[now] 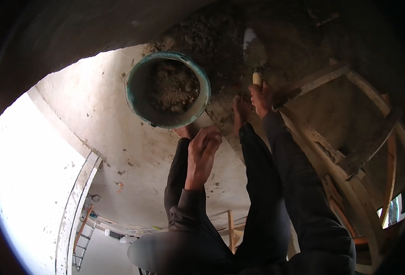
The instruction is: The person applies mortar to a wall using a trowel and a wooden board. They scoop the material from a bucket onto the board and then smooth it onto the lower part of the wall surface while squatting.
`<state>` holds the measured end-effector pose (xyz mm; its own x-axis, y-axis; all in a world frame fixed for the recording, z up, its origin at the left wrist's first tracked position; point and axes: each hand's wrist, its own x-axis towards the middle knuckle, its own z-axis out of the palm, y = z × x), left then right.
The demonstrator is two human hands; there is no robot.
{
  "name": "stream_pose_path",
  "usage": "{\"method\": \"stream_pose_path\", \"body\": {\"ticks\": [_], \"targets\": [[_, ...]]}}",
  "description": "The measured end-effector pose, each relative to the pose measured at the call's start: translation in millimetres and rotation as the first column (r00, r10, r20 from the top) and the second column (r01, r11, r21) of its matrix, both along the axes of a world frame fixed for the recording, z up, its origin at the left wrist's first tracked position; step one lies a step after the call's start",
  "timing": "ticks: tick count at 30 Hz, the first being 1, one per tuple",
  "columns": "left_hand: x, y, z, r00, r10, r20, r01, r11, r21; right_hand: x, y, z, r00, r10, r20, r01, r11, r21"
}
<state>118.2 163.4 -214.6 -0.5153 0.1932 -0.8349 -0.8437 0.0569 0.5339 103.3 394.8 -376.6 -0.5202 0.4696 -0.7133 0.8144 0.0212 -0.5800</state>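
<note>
The right hand [261,98] grips a tool [257,78], seemingly gathering rubble [200,39], next needing steady strokes; left hand [201,153] curls near the bucket [135,94], hold unclear.

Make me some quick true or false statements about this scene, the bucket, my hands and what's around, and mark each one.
1. The bucket is left of the right hand. True.
2. The bucket is full of clear water. False: it has dirt in it.
3. The right hand grips a pale handle. True.
4. The left hand is inside the bucket. False: the left hand is outside it.
5. The feet are bare. True.
</note>
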Motion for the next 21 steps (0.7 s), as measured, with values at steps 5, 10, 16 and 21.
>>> {"method": "stream_pose_path", "body": {"ticks": [5,10,16,21], "targets": [[-9.8,4.9,5.1,1.000,-0.027,0.007,0.027,1.000,0.002,-13.8,15.6,-70.4,0.963,-0.262,0.055,0.266,0.961,-0.078],[-18.3,5.9,11.2,1.000,-0.012,0.007,0.012,0.998,-0.059,-32.0,-17.2,-113.4,0.955,-0.296,0.019,0.296,0.945,-0.136],[-23.3,12.5,9.9,0.998,-0.038,0.044,0.039,0.999,-0.016,-67.2,-39.8,-169.8,0.986,0.077,-0.151,-0.080,0.997,-0.012],[-29.5,9.2,10.3,0.996,-0.069,0.062,0.070,0.997,-0.015,-88.5,-76.7,-154.0,0.931,-0.289,-0.222,0.197,0.912,-0.359]]}}
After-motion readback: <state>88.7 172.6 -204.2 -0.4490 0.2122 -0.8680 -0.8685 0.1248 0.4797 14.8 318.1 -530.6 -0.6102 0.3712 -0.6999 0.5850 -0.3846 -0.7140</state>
